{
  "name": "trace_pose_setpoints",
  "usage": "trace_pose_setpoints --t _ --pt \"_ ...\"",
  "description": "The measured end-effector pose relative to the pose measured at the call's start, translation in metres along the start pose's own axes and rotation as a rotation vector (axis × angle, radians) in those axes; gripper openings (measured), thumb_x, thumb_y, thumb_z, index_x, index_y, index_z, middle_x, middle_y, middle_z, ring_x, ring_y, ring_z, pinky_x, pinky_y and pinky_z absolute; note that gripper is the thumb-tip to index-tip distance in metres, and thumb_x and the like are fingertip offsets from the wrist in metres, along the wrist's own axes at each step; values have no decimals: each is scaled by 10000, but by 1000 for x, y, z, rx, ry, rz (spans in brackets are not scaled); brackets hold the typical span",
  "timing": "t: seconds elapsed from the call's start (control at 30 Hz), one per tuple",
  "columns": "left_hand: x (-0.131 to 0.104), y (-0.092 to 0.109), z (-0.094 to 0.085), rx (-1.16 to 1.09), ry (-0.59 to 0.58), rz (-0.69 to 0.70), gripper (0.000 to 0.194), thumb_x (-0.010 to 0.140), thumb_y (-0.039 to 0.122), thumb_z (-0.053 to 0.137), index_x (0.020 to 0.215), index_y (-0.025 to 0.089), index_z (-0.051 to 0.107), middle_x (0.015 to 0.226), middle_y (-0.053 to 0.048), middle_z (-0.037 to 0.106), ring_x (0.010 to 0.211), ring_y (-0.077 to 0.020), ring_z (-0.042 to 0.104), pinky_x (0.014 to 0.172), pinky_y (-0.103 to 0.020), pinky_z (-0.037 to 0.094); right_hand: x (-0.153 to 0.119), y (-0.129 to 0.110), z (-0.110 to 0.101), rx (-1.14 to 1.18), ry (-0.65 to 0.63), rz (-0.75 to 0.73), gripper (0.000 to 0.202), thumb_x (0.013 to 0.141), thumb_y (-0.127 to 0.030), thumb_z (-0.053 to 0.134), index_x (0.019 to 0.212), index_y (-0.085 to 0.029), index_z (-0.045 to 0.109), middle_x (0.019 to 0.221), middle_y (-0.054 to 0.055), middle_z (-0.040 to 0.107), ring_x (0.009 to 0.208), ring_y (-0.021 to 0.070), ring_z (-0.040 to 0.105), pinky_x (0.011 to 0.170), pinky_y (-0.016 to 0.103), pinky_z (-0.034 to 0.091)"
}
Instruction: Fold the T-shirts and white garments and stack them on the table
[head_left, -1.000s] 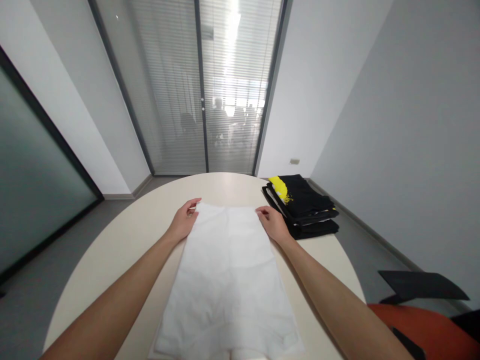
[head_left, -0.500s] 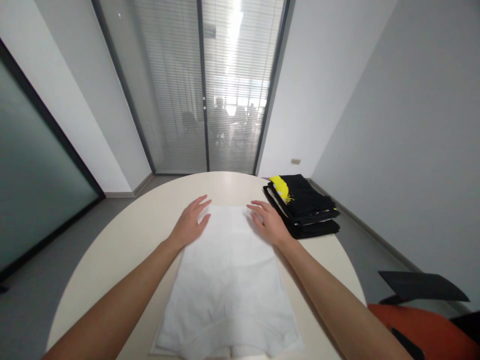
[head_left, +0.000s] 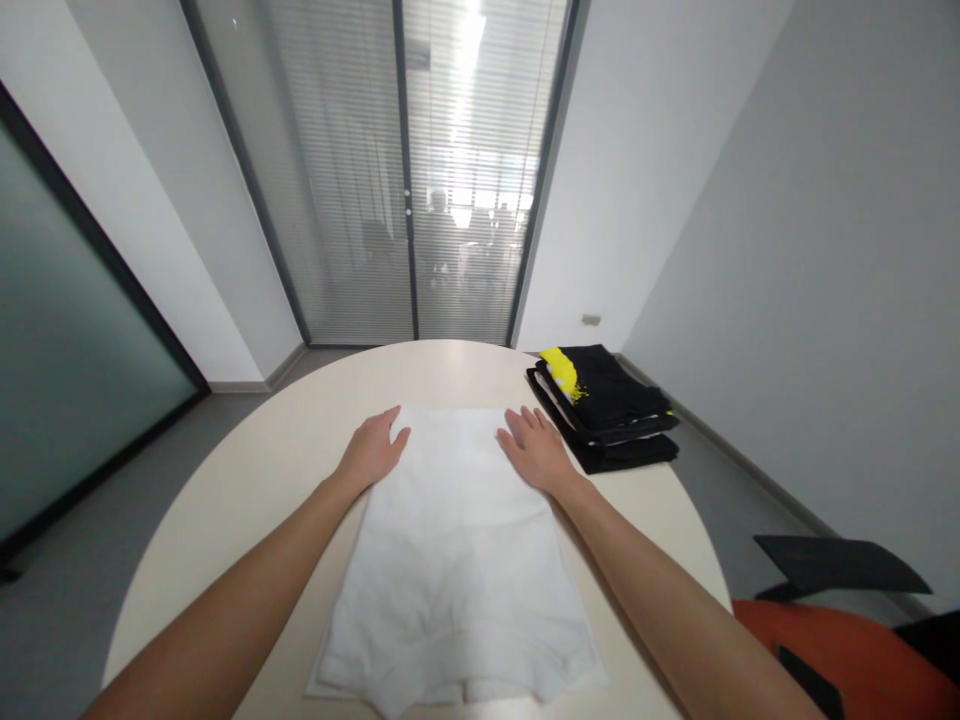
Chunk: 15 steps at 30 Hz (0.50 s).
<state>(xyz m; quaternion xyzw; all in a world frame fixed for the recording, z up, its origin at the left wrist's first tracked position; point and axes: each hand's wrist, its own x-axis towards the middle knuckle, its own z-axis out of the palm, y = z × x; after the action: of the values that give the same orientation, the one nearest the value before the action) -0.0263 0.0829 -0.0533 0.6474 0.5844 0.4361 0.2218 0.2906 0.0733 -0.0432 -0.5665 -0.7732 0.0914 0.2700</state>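
Note:
A white garment [head_left: 461, 540], perhaps a folded T-shirt, lies flat on the table with its sides turned in. Its narrower straight edge is away from me, and its wider, creased end faces me. At the far left corner is my left hand [head_left: 373, 450], thumb apart from the forefinger, touching the cloth's side edge; its other fingers are partly hidden. My right hand [head_left: 538, 450] rests palm down on the far right corner, fingers spread. Neither hand grips the cloth.
A stack of folded black clothes [head_left: 611, 400], the top one with a yellow print, sits at the right of the round cream table [head_left: 247, 500]. An orange and black chair [head_left: 832, 640] stands at the lower right. Beyond the table are glass panels with blinds [head_left: 465, 250].
Both hands have moved outward from the far edge toward the garment's corners. The right hand has come down flat on the cloth. The garment's near edge has shifted slightly.

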Motion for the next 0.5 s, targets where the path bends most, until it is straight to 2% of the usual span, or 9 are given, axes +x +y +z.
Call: trace_pose_setpoints --t 0.1,0.2,0.27,0.33,0.4,0.5 --pt "6 0 -6 -38 77 -105 490 704 305 769 1177 221 668 1073 -116 726 931 -269 676 936 -375 455 4 10 -1 13 64 66 452 945 -425 522 1332 -210 607 1330 157 630 1295 350 498 1116 516 315" --pt "10 3 -16 -63 91 -222 412 666 293 784 1061 215 698 883 -73 735 751 -225 664 770 -319 473 9 16 -2 162 59 73 429 885 -366 572 1263 -177 641 1107 134 711 1023 286 634 980 444 454" --pt "10 5 -25 -68 -4 -295 368 646 327 790 979 194 709 719 -44 711 640 -211 634 653 -295 448 12 20 -2 304 69 122 445 841 -352 596 1243 -165 641 986 94 716 892 240 648 890 404 500" --pt "8 9 -34 -56 -156 -365 324 637 383 788 878 177 719 549 -8 642 511 -187 568 543 -275 388 15 22 -1 496 65 176 488 804 -342 624 1262 -175 617 990 77 711 855 212 651 825 367 522" --pt "6 14 -42 -29 -291 -402 300 634 442 784 753 176 717 438 21 554 422 -154 480 474 -258 314 17 23 -2 680 72 226 569 761 -326 671 1307 -198 573 1114 96 697 886 204 660 790 341 534" --pt "1 21 -49 -78 -414 -428 344 628 504 789 660 173 700 379 49 459 371 -109 371 435 -244 247 17 20 -8 863 102 354 714 676 -288 771 1343 -223 524 1314 138 625 963 223 671 800 347 548"
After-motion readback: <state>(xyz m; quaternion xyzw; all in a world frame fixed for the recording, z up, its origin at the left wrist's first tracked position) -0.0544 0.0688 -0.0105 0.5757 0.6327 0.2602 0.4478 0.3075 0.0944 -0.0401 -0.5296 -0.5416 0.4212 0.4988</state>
